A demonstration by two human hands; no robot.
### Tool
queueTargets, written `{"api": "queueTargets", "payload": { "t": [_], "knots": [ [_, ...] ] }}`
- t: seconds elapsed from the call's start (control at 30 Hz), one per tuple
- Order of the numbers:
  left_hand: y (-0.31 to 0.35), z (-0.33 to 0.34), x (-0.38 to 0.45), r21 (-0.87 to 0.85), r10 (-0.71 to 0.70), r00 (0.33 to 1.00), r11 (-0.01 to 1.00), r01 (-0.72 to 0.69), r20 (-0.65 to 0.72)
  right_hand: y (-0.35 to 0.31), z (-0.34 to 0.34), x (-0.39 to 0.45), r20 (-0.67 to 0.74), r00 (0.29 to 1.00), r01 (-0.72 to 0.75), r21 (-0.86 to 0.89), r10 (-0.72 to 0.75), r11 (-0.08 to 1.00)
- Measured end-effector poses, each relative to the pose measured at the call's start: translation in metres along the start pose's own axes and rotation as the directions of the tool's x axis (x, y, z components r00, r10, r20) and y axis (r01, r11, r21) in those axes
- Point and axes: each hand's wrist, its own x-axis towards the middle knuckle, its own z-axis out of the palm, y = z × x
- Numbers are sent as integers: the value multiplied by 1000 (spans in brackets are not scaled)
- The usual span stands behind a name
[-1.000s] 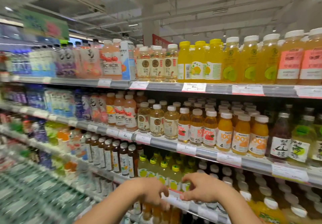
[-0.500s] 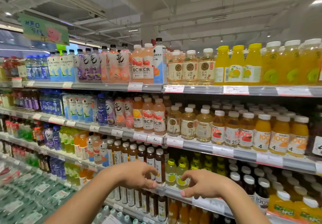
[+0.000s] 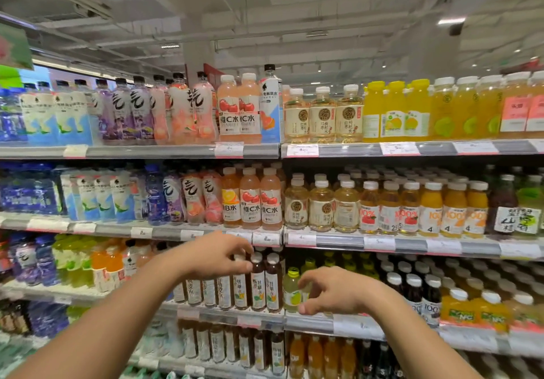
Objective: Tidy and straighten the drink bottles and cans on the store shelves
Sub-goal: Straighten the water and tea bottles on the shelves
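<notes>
Shelves of drink bottles fill the view. My left hand hovers in front of the dark tea bottles on the third shelf, its fingers curled and apart beside their white caps, holding nothing. My right hand is lower and to the right, fingers spread in front of a pale green bottle with a yellow cap. I cannot tell whether it touches that bottle. Pink vitamin C bottles stand on the shelf above the hands.
The top shelf carries pale tea bottles and yellow juice bottles. Orange juice bottles stand on the second shelf at the right. Price-tag rails run along each shelf edge. Darker bottles fill the lowest shelf.
The view has swung left and upward along the shelves. Both hands have risen from the lower rail to the third shelf, the left one reaching the dark tea bottles' caps.
</notes>
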Motion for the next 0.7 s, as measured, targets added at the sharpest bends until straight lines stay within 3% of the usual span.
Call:
{"api": "queueTargets", "payload": {
  "t": [0.17, 0.37, 0.7],
  "knots": [
    [-12, -29, 20, 57, 36, 978, 998, -24, -206, -8, -19, 15, -53, 999, -8, -39, 6, 999],
    [-24, -61, 63, 107, 39, 895, 994, 10, -444, -9, -57, 38, -139, 989, 42, -69, -51, 997],
    [-66, -92, 148, 57, -39, 764, 993, 99, -644, -9, -143, 86, -380, 908, 134, -136, -176, 982]
  ]
}}
